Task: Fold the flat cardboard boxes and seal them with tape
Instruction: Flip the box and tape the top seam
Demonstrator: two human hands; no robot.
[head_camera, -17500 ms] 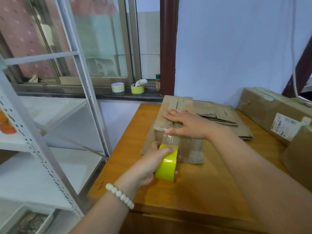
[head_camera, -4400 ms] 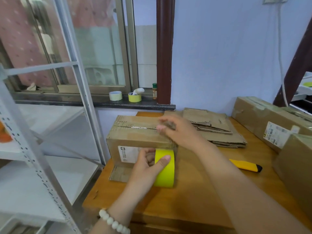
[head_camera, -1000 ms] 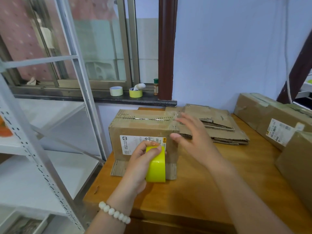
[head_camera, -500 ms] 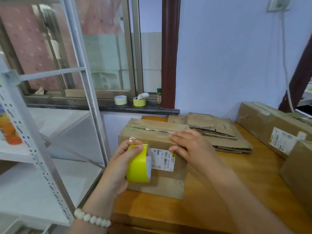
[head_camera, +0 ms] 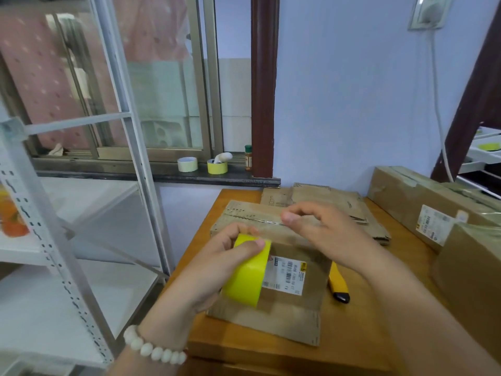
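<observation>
Tape roll [head_camera: 245, 278] in left hand [head_camera: 217, 264], right hand [head_camera: 330, 234] above box [head_camera: 292, 308].

Left hand [head_camera: 217, 264] wraps left side of tape roll [head_camera: 248, 278]; roll core hidden. Roll covers left end of label [head_camera: 288, 275] on cardboard box [head_camera: 287, 310]; label print too small to read. Right hand [head_camera: 325, 234] motion-blurred above box top, hides right stretch of seam; cannot tell whether fingertips pinch tape. Utility knife [head_camera: 336, 283], lower right of centre, partly hidden behind box. Side boxes [head_camera: 474, 267] cut by right edge.
</observation>
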